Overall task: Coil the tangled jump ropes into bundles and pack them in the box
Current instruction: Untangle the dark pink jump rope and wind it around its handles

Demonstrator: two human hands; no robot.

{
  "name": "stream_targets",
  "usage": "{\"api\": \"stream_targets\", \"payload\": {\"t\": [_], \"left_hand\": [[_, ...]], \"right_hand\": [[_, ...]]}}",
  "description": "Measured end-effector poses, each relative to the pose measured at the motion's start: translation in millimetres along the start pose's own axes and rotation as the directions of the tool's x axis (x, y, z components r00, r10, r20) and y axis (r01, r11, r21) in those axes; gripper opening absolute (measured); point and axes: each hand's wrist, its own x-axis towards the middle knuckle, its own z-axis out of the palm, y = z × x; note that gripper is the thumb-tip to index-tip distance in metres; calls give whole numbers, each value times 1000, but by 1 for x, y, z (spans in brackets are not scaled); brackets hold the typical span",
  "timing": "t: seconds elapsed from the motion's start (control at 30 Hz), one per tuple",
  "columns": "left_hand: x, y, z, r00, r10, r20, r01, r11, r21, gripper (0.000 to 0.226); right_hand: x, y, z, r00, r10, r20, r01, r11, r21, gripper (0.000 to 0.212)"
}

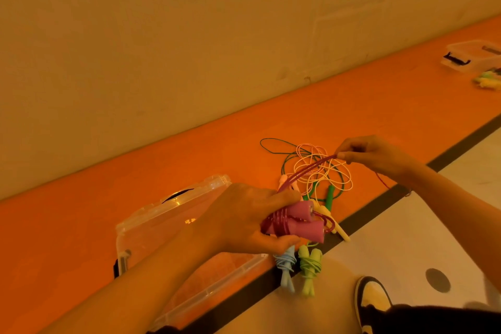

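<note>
Clear glossy plastic box (151, 228), matt foam-like pink handles (302, 221), smooth matt orange floor mat (81, 225).

Plain beige painted wall (162, 35) fills the upper half, matte, no windows in view. Faint rectangular outline (379, 16) on it at upper right; small dark scuff marks (306, 79) just above the base. Bright orange smooth floor strip (81, 225) runs along the wall foot, diagonal across the view. Narrow dark grey border band (466, 145) edges the orange on the near side. Beyond that, pale off-white floor (406, 238) with one round dark grey dot (437, 280). Light is warm, yellow-orange, even, with soft shadows.
</note>
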Motion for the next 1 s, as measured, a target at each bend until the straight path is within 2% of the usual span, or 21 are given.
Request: {"api": "stream_targets", "payload": {"t": [0.1, 0.2, 0.3, 0.43, 0.53, 0.67, 0.87, 0.93, 1.0], "left_hand": [[-3, -6, 1, 998, -58, -31, 57, 998, -16, 49], [-5, -11, 2, 981, -184, -62, 179, 981, -74, 52], [-5, -16, 2, 939, -340, -55, 317, 915, -249, 45], [-6, -20, 1, 869, -468, -161, 377, 837, -397, 38], [-5, -29, -2, 790, -564, -238, 417, 780, -466, 31], [-7, -45, -10, 651, -709, -271, 537, 683, -496, 31], [-17, -74, -17, 495, -800, -339, 692, 599, -402, 46], [-20, -81, -18, 434, -820, -375, 726, 564, -393, 46], [-19, -83, -22, 399, -833, -383, 748, 537, -390, 44]], "right_hand": [[1, 8, 1, 1000, 27, -6, -27, 1000, -13, 13], [5, 19, 8, 999, 34, -35, -36, 998, -50, 14], [7, 27, 17, 999, 34, 8, -33, 997, -66, 15], [4, 24, 36, 991, 50, 125, -33, 990, -137, 17], [3, 24, 52, 966, 51, 252, 0, 980, -198, 13], [-3, 11, 70, 936, -27, 350, 91, 981, -169, 11], [-16, -30, 76, 919, -177, 351, 182, 983, 18, 5], [-22, -49, 77, 909, -240, 340, 216, 971, 106, 2], [-27, -69, 77, 891, -299, 342, 268, 954, 136, 8]]}}
